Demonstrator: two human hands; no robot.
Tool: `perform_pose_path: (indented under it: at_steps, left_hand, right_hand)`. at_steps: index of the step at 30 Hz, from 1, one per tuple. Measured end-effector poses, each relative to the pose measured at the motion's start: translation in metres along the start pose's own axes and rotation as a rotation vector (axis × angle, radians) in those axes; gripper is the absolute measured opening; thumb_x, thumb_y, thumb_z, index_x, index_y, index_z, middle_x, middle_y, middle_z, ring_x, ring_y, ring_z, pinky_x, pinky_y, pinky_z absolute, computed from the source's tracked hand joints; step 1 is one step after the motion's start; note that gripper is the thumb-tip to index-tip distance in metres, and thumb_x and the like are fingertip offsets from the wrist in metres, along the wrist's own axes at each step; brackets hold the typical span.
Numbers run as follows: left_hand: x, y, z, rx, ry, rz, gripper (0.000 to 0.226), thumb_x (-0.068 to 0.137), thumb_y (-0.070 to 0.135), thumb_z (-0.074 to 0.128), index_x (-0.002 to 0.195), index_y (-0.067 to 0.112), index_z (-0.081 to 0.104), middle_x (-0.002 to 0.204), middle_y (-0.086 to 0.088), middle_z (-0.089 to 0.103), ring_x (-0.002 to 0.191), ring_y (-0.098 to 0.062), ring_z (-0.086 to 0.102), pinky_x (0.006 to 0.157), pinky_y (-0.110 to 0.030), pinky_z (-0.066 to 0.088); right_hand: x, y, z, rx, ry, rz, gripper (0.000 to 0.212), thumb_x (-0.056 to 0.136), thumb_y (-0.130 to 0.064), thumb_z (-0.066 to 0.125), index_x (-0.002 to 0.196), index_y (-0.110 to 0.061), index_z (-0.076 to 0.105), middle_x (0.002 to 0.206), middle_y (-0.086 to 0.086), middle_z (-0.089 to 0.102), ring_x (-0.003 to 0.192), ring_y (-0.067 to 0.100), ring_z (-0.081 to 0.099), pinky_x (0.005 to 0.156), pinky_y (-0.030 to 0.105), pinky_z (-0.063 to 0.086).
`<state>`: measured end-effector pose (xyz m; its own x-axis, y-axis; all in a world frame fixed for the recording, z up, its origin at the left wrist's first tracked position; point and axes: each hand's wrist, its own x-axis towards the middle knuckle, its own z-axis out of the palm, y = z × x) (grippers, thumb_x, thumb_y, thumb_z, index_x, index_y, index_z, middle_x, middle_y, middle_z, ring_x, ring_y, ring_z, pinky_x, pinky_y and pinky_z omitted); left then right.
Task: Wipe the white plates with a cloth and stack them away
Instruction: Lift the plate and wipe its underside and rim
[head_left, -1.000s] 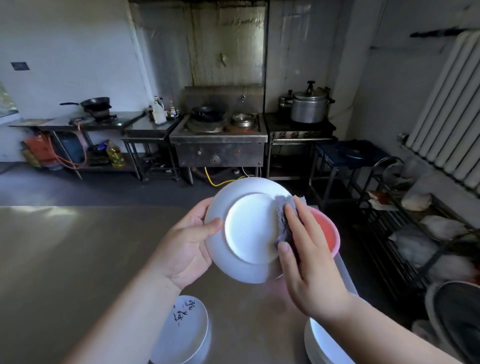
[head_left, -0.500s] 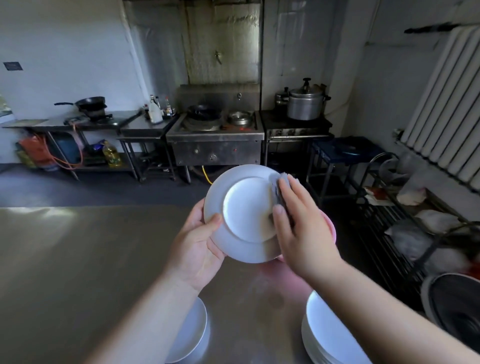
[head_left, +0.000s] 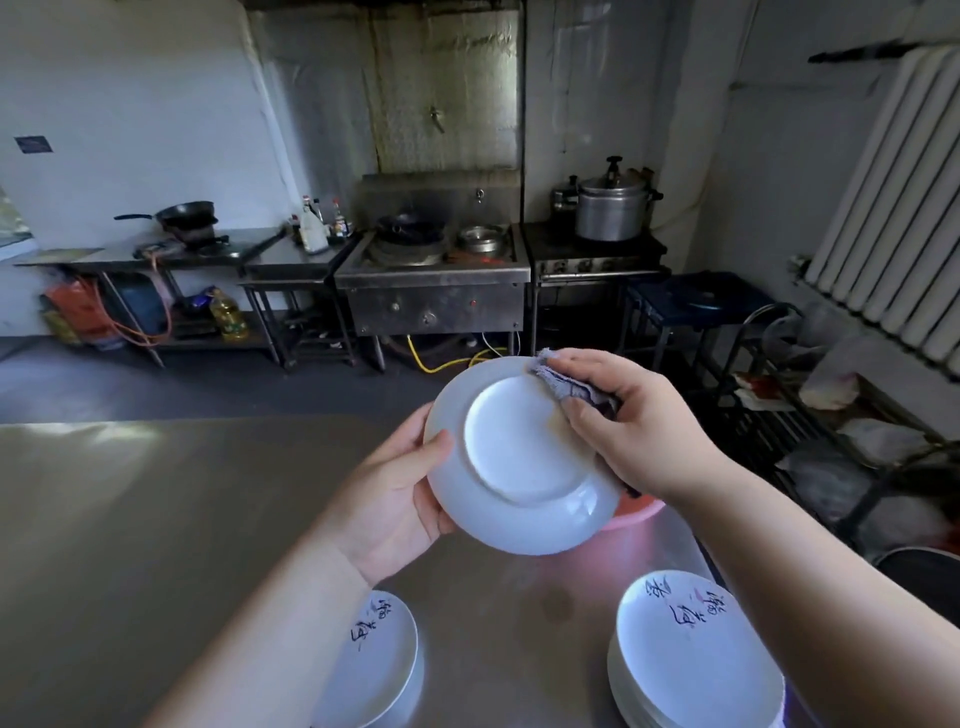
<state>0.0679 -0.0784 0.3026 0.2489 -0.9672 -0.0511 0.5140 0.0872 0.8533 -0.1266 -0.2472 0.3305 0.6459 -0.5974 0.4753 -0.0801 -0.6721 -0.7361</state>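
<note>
I hold a white plate (head_left: 519, 462) tilted up above the steel table, its underside facing me. My left hand (head_left: 397, 499) grips its left rim, thumb on the back. My right hand (head_left: 631, 423) grips a grey-purple cloth (head_left: 569, 382) and presses it against the plate's upper right rim. On the table below, a stack of white plates with black writing (head_left: 691, 660) stands at the right. A smaller stack of the same plates (head_left: 376, 670) sits at the left, partly hidden by my left forearm.
A pink basin (head_left: 636, 512) shows behind the held plate, mostly hidden. The steel table (head_left: 130, 519) stretches left. Beyond its far edge are a stove (head_left: 436, 280), a big pot (head_left: 610, 208) and side benches. A wire rack with bags (head_left: 831, 415) stands right.
My right hand has slid the cloth from the plate's right side up to its upper right rim. The plate has turned slightly and the view has tipped down, showing more of both stacks.
</note>
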Motion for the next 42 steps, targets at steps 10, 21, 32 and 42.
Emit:
perform_pose_path:
  at_steps: [10, 21, 32, 42]
  left_hand:
    - [-0.006, -0.019, 0.002, -0.065, 0.1, 0.114, 0.048, 0.1, 0.014, 0.054, 0.148, 0.018, 0.052, 0.146, -0.013, 0.062, 0.126, -0.032, 0.066, 0.078, -0.05, 0.062]
    - [0.0, -0.017, 0.024, -0.132, 0.017, 0.149, 0.065, 0.091, 0.006, 0.057, 0.152, 0.024, 0.045, 0.15, -0.01, 0.059, 0.136, -0.034, 0.059, 0.093, -0.058, 0.057]
    - [0.002, -0.014, 0.023, -0.169, 0.091, 0.15, 0.049, 0.1, 0.016, 0.051, 0.148, 0.025, 0.054, 0.143, -0.01, 0.065, 0.124, -0.03, 0.067, 0.082, -0.046, 0.063]
    - [0.01, -0.028, 0.043, -0.221, 0.125, 0.184, 0.049, 0.101, 0.016, 0.048, 0.148, 0.026, 0.052, 0.143, -0.006, 0.066, 0.127, -0.028, 0.066, 0.085, -0.047, 0.063]
  right_hand:
    - [-0.056, 0.003, 0.055, -0.186, 0.146, 0.03, 0.063, 0.107, -0.04, 0.044, 0.164, -0.017, 0.032, 0.172, -0.011, 0.02, 0.159, 0.002, 0.011, 0.122, 0.01, 0.009]
    - [-0.045, -0.003, 0.057, 0.006, 0.43, 0.079, 0.054, 0.102, -0.01, 0.06, 0.155, -0.014, 0.049, 0.162, -0.012, 0.04, 0.148, -0.006, 0.033, 0.119, 0.011, 0.026]
    - [-0.057, -0.008, 0.059, -0.123, 0.23, 0.015, 0.056, 0.11, -0.025, 0.046, 0.163, -0.015, 0.032, 0.166, -0.025, 0.019, 0.154, -0.009, 0.013, 0.122, 0.011, 0.012]
    - [-0.043, 0.003, 0.039, -0.148, 0.197, 0.05, 0.056, 0.11, -0.03, 0.042, 0.164, -0.019, 0.031, 0.171, -0.012, 0.02, 0.159, 0.004, 0.011, 0.127, 0.02, 0.013]
